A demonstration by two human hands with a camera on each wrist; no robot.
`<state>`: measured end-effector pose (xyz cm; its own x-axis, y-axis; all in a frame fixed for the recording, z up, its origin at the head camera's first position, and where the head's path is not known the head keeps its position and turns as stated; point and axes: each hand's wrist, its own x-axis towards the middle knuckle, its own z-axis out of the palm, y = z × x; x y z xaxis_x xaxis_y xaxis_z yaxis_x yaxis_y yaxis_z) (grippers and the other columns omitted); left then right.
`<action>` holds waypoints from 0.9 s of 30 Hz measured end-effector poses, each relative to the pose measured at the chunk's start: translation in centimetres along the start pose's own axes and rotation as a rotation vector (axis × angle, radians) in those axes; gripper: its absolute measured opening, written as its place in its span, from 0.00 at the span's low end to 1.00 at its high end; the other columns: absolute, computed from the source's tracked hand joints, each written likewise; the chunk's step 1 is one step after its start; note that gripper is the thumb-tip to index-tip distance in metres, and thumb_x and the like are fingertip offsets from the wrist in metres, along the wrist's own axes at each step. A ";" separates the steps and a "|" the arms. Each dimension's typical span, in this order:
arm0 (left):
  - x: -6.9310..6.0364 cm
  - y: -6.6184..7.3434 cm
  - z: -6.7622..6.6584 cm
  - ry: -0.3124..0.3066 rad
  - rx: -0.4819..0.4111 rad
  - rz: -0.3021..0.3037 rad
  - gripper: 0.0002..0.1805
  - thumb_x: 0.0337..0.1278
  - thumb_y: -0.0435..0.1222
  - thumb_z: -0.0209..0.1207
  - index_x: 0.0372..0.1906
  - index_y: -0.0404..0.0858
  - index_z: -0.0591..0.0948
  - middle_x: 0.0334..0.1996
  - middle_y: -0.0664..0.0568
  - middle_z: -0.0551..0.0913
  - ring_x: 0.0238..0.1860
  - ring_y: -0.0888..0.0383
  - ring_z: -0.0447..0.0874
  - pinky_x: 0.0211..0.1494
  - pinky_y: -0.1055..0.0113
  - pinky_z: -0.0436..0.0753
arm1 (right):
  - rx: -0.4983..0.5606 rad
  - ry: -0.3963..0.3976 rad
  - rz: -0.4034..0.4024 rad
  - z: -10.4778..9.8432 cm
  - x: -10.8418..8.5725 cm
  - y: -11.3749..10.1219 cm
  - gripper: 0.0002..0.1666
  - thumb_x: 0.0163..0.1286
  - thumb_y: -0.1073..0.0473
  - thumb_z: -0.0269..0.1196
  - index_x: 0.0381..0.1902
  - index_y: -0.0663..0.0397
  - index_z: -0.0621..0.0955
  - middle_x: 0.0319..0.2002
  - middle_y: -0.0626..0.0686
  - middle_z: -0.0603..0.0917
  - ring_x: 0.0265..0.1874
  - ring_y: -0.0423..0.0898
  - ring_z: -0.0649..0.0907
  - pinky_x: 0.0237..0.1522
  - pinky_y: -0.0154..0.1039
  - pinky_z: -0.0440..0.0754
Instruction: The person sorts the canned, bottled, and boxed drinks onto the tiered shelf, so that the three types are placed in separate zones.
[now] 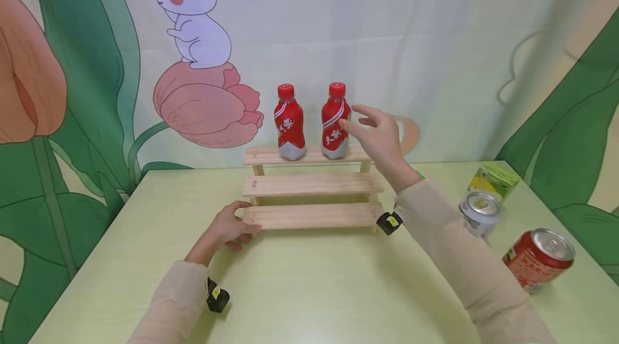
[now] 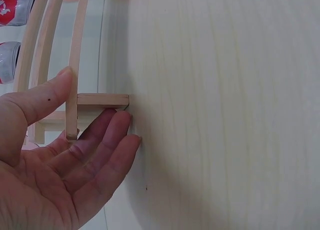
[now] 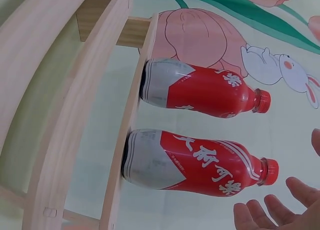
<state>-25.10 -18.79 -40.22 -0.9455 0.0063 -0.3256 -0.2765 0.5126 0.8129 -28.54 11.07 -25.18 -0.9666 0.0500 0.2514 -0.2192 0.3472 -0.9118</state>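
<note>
Left hand (image 1: 231, 227) gripping pale three-tier wooden rack (image 1: 311, 216) by front-left corner; right hand (image 1: 380, 137) hovering, fingers parted, beside red-and-grey plastic bottle (image 1: 333, 137) standing near rack's top-right edge

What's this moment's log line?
left hand: grips wooden rack's bottom step; right hand: beside right Tianfu Cola bottle; both bottles: upright, top step

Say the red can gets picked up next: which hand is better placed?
Probably the right hand. It holds nothing, and the red can stands on the table on that side. The left hand grips the rack at its left end, farther from the can.
</note>
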 end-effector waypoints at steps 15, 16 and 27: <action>0.1 -0.2 0.0 -0.013 0.011 0.013 0.35 0.47 0.36 0.66 0.61 0.39 0.62 0.34 0.42 0.80 0.26 0.52 0.81 0.24 0.58 0.80 | -0.051 -0.047 -0.070 -2.2 -3.1 1.3 0.31 0.60 0.51 0.63 0.60 0.55 0.72 0.58 0.53 0.71 0.54 0.52 0.69 0.48 0.51 0.71; 0.1 -0.2 0.0 -0.013 0.013 0.012 0.35 0.47 0.36 0.66 0.61 0.40 0.62 0.34 0.42 0.80 0.26 0.52 0.81 0.25 0.58 0.80 | -0.057 -0.050 -0.068 -2.3 -3.3 1.4 0.31 0.60 0.50 0.63 0.60 0.54 0.72 0.58 0.53 0.71 0.54 0.52 0.69 0.49 0.51 0.71; 0.1 -0.3 0.0 -0.010 0.006 0.024 0.35 0.47 0.36 0.66 0.60 0.40 0.62 0.35 0.42 0.80 0.26 0.52 0.81 0.24 0.58 0.79 | -0.097 -0.086 -0.062 -4.2 -5.6 2.3 0.33 0.59 0.48 0.64 0.61 0.52 0.70 0.57 0.52 0.72 0.54 0.50 0.71 0.50 0.47 0.71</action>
<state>-25.08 -18.92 -40.50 -0.9502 0.0272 -0.3104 -0.2524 0.5170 0.8179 -23.11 15.56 -27.30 -0.9602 -0.0534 0.2740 -0.2693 0.4364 -0.8585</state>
